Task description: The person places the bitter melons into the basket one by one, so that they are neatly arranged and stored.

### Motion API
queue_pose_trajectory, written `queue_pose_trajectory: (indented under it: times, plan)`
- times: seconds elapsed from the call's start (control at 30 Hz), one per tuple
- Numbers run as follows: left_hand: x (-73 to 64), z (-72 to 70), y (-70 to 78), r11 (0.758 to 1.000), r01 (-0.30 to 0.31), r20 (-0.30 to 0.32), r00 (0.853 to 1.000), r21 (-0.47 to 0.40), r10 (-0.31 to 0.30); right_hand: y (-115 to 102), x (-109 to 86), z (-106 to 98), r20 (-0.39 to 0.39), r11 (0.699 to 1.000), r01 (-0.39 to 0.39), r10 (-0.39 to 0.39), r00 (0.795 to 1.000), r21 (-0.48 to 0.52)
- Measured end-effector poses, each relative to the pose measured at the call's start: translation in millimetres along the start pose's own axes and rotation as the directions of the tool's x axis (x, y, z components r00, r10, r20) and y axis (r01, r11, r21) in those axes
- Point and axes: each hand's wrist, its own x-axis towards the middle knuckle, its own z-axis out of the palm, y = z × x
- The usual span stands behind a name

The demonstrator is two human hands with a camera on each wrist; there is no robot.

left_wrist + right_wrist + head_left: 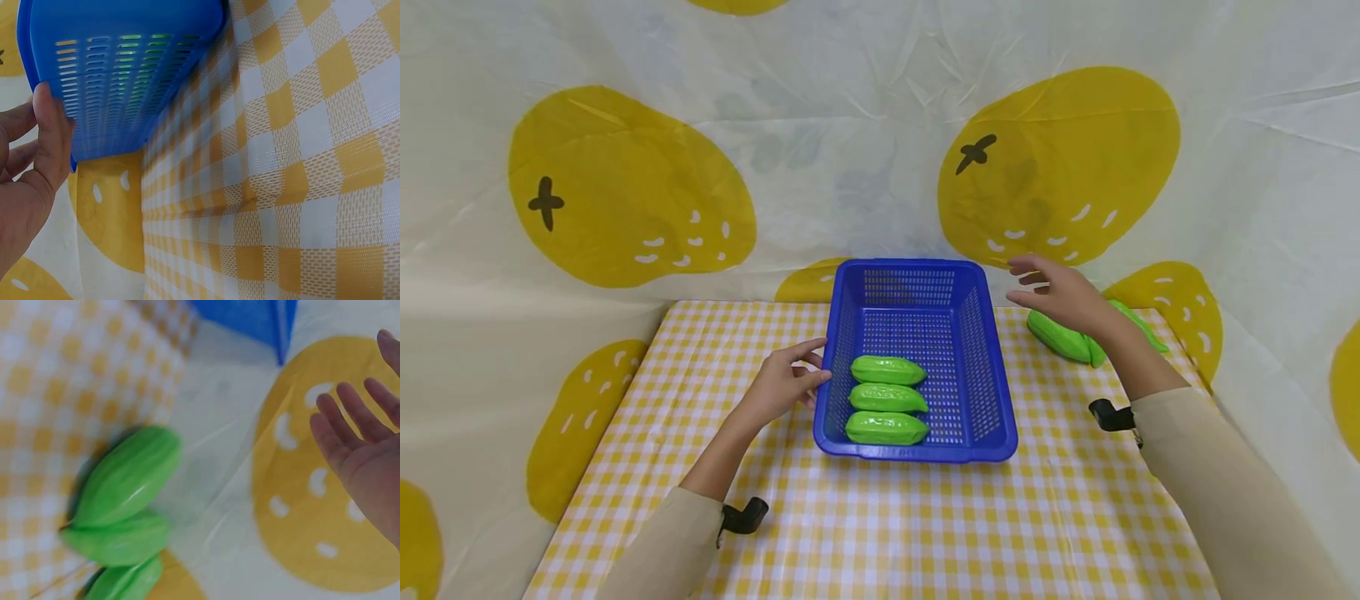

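Note:
A blue plastic basket (917, 452) with slotted walls stands on the table. In its left front part lie three glossy green, ridged vegetables (887, 397), shaped like bitter melons and lined up one behind another. My left hand (782, 383) is at the basket's left side; in the left wrist view its fingertips (44, 100) rest at the rim from outside. My right hand (1060, 292) hovers right of the basket with fingers spread and nothing in them. Below and behind it lie more green vegetables (1063, 337), partly hidden by the forearm; the right wrist view shows several bunched together (128, 478).
A yellow and white checked cloth (917, 533) covers the table. Behind and beside it hangs a pale curtain (850, 167) with large yellow fruit prints, close to the basket's far end. A black wrist mount (745, 517) sits on each sleeve.

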Motion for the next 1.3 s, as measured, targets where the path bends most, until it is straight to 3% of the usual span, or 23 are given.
queue_pose_trajectory:
  times: [0.27,0.6,0.73,1.3]
  plan:
    - [0.4,0.0,1.6,1.0,0.023,-0.004,1.0,-0.001,-0.023,40,-10.6,-1,-0.044,0.997,-0.071,0.071,0.997,-0.005]
    - [1.4,0.0,-2.5,1.0,0.017,-0.001,1.0,0.001,-0.017,88,-12.8,14,-0.1,0.978,-0.195,0.187,0.977,-0.079]
    - [0.3,0.3,0.1,1.0,0.016,-0.003,1.0,0.008,-0.016,98,-13.7,21,-0.09,0.964,-0.246,0.237,0.967,-0.098]
    - [-1.2,0.6,2.2,0.999,0.025,-0.008,1.0,0.022,-0.025,117,-13.3,44,-0.083,0.936,-0.3,0.289,0.954,-0.182]
